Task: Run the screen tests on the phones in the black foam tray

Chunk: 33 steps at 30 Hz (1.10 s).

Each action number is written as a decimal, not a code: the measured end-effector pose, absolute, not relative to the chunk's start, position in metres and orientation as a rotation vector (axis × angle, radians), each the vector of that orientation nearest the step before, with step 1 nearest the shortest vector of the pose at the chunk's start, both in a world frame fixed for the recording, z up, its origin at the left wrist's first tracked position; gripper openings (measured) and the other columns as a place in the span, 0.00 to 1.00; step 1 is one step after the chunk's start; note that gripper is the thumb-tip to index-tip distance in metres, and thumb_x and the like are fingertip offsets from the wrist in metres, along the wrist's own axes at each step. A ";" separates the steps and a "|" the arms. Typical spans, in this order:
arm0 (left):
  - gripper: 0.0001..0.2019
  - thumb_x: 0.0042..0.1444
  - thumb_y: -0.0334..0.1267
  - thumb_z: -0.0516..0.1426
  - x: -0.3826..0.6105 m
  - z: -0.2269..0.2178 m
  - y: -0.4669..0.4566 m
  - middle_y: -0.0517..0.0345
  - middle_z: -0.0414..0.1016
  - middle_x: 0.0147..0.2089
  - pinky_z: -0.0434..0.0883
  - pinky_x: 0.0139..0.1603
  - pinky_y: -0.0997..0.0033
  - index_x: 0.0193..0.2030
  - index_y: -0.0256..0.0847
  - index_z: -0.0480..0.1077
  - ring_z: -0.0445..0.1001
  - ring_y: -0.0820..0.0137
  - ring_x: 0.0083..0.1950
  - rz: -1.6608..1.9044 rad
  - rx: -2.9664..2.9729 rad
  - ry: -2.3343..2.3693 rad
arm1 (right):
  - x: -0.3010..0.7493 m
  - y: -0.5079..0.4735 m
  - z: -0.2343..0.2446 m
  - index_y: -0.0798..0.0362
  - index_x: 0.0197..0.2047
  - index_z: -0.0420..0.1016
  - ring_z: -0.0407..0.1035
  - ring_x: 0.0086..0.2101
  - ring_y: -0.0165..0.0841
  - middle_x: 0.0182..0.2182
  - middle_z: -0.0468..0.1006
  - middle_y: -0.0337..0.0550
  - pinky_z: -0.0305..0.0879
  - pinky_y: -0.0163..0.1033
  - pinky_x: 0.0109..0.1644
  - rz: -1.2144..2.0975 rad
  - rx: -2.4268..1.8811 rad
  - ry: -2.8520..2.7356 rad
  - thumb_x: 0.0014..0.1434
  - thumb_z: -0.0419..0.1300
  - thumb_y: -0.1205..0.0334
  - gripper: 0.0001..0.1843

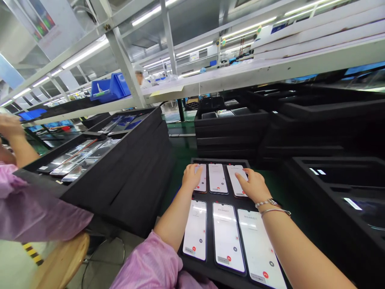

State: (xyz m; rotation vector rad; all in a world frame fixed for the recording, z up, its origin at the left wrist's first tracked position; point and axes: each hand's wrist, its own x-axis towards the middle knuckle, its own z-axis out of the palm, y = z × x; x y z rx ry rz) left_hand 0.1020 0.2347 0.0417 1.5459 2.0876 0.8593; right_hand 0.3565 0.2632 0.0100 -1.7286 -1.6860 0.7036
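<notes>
A black tray (210, 269) in front of me holds several phones with lit white screens, in two rows. My left hand (191, 177) rests on the far-left phone (203, 185) of the back row, fingers curled down onto its screen. My right hand (254, 185) lies on the far-right phone (235, 179) of that row, fingers spread and touching the glass. Between them sits the back-middle phone (217, 178), untouched. The near row shows three phones (227, 237) with red round icons near their lower edges. Neither hand grips anything.
A tall stack of black trays (132, 168) with dark phones on top stands to my left. More black tray stacks (231, 132) lie behind and to the right (339, 192). A co-worker's arm and pink sleeve (27, 208) are at far left. Blue bins (110, 88) sit on a shelf.
</notes>
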 end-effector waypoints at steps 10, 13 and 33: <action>0.19 0.70 0.50 0.52 0.103 0.042 0.233 0.49 0.68 0.67 0.64 0.70 0.56 0.60 0.46 0.73 0.66 0.54 0.69 0.852 1.544 2.087 | 0.357 0.263 0.011 0.62 0.61 0.71 0.57 0.65 0.54 0.57 0.73 0.64 0.58 0.57 0.68 0.700 -1.761 -1.704 0.61 0.53 0.43 0.35; 0.19 0.69 0.50 0.53 0.102 0.042 0.234 0.49 0.68 0.67 0.64 0.70 0.56 0.61 0.45 0.72 0.66 0.54 0.69 0.848 1.547 2.085 | 0.357 0.262 0.014 0.63 0.62 0.71 0.56 0.66 0.53 0.59 0.71 0.65 0.57 0.56 0.69 0.700 -1.772 -1.712 0.62 0.52 0.44 0.36; 0.19 0.68 0.49 0.54 0.104 0.043 0.234 0.50 0.68 0.67 0.63 0.72 0.56 0.61 0.45 0.72 0.65 0.55 0.70 0.826 1.568 2.086 | 0.357 0.263 0.012 0.63 0.61 0.72 0.57 0.65 0.54 0.58 0.72 0.63 0.54 0.58 0.71 0.688 -1.752 -1.723 0.61 0.54 0.46 0.34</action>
